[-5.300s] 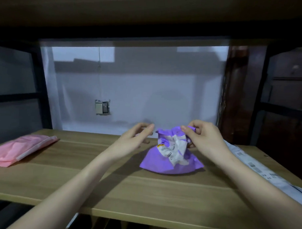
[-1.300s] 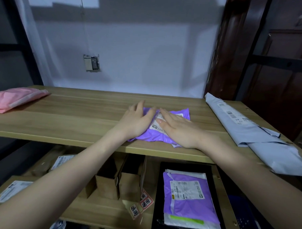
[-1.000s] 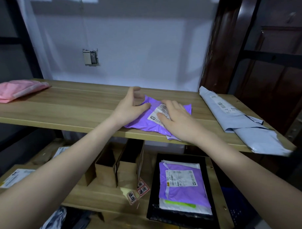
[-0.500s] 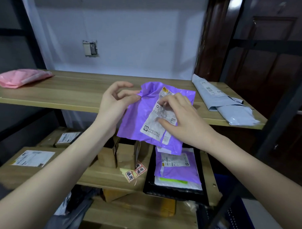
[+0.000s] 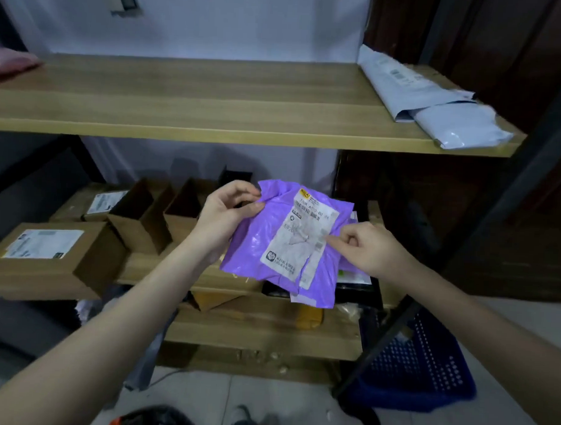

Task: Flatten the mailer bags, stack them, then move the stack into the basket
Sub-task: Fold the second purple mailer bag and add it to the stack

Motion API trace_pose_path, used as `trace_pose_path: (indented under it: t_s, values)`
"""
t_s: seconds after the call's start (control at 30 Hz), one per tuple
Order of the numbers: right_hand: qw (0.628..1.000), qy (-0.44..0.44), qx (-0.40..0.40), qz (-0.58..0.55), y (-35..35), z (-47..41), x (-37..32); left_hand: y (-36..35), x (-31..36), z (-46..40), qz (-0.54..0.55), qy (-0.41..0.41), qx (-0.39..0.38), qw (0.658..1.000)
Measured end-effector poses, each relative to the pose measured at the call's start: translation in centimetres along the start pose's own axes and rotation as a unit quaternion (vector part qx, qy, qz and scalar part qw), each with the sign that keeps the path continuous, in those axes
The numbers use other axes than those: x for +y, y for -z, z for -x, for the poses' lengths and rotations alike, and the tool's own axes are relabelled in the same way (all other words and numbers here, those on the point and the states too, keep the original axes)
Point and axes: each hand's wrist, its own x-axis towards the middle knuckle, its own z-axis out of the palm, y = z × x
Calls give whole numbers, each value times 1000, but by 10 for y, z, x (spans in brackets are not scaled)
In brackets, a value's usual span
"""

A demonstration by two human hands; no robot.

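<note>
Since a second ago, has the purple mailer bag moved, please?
Yes. The purple mailer bag, then lying on the top shelf, is now held below its front edge.

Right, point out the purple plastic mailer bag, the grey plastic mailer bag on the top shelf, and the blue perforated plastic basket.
Purple plastic mailer bag (image 5: 255, 246): head view, on its bare purple lower-left face.
Grey plastic mailer bag (image 5: 460, 126): head view, on its folded near end.
Blue perforated plastic basket (image 5: 426, 370): head view, on its perforated side wall.
</note>
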Motion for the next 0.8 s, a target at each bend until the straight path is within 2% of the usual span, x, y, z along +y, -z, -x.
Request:
trace_pose_path:
  t_s: [0.07,0.13,0.2,0.37,0.47,0.53,0.6,0.67,0.73,0.8]
  values:
    - [993,-82,-9,-84,-14,-5,16,-5,-20,-10,26,35,30,999]
    - [957,-154,-49,-241,-26,-11,26,-11,-41,-20,42,59,60,996]
    - [929,-169,-56,-324,-35,-17,33,-20,-60,-30,44,74,85,993]
    - [965,-139,40,-217,-47,-35,52,-50,-96,-64,-10,70,85,994]
    - [972,-154,37,-174,-55,-54,67,-65,-108,-92,-61,57,38,996]
    - [968,-185,13,-170,-61,-65,80,-69,-124,-107,-136,69,-1,988]
    - [967,-210,-31,-143,-67,-72,91,-70,-141,-110,-260,109,-41,958]
    - [972,-211,-59,-90,-73,-76,100,-70,-154,-107,-338,147,-74,927]
    - [978,-200,-44,-34,-76,-80,104,-69,-161,-104,-391,120,-93,908]
    - [981,-189,-11,28,-76,-86,107,-70,-163,-105,-460,44,-104,881]
